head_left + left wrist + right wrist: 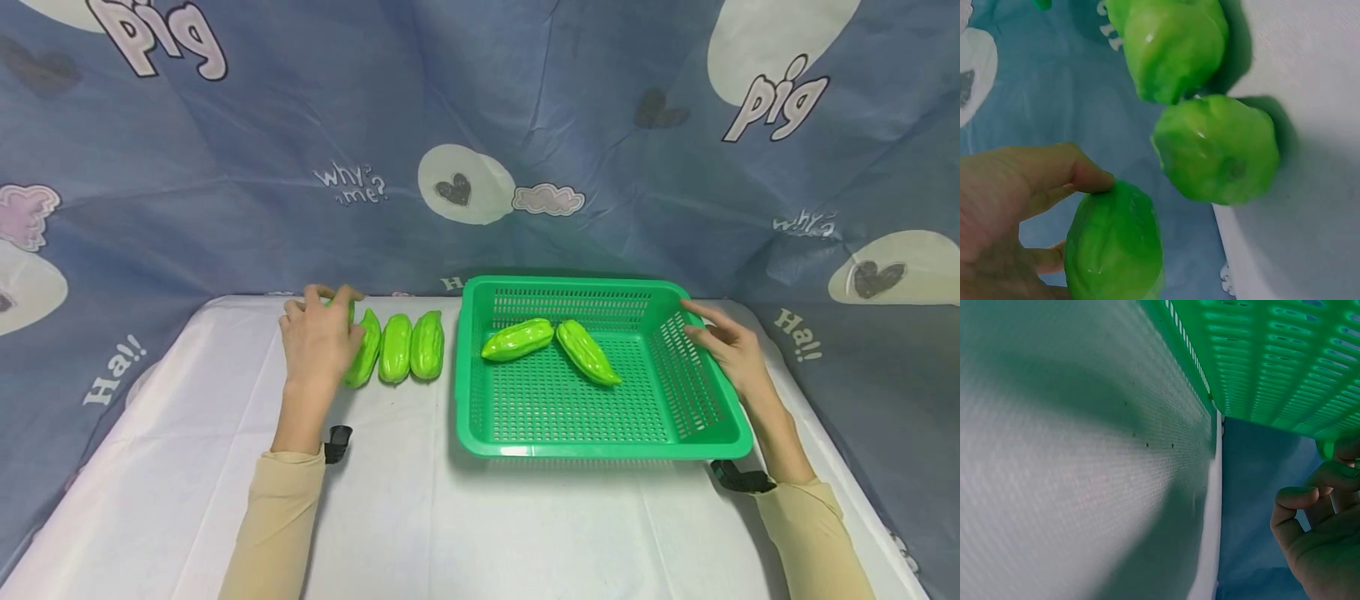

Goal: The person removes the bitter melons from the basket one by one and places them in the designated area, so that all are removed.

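Observation:
My left hand is at the left end of a row of bitter melons, gripping a glossy green bitter melon between thumb and fingers. In the head view the hand hides most of it. Just right of it lie three more: a bitter melon nearest the hand, a middle bitter melon and a right-hand bitter melon. A green plastic basket holds two others, one bitter melon at the left and one bitter melon near the middle. My right hand holds the basket's right rim with bent fingers.
A white cloth covers the table. Behind it hangs a blue printed curtain, close to the basket's back rim. Black straps circle both wrists, including the left wrist strap.

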Demonstrator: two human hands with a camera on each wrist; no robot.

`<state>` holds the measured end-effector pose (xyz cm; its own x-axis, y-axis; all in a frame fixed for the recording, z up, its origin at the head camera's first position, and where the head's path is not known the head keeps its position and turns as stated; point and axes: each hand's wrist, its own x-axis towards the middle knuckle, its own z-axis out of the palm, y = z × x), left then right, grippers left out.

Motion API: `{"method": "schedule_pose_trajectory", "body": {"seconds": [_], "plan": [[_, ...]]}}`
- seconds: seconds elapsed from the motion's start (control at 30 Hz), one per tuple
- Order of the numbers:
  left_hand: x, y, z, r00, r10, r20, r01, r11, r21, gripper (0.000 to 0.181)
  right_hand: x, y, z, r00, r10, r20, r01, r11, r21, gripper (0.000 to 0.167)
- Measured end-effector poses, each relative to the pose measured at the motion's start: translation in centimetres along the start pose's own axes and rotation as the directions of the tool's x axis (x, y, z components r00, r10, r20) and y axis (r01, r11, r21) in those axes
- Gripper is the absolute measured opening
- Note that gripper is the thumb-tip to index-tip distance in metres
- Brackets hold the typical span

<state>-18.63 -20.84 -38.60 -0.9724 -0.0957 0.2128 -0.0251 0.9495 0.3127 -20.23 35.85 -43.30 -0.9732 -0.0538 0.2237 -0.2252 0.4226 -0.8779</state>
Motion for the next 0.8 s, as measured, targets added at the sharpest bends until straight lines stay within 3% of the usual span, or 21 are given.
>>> {"method": "schedule_pose_trajectory", "body": {"seconds": [0.37,0.8], "plan": [[0.4,-2.0,0.5,0.992,-0.065,0.106,0.067,0.998,-0.016,0.045,0.0,0.1,0.0,1.0,0.009,-0.008,-0.009,1.0,0.0,0.046],[0.1,-2.5,1.0,0.988,-0.051,0.144,0.052,0.999,-0.005,0.045,0.0,0.2,0.0,1.0,0.011,-0.012,-0.011,1.0,-0.008,0.046]]}}
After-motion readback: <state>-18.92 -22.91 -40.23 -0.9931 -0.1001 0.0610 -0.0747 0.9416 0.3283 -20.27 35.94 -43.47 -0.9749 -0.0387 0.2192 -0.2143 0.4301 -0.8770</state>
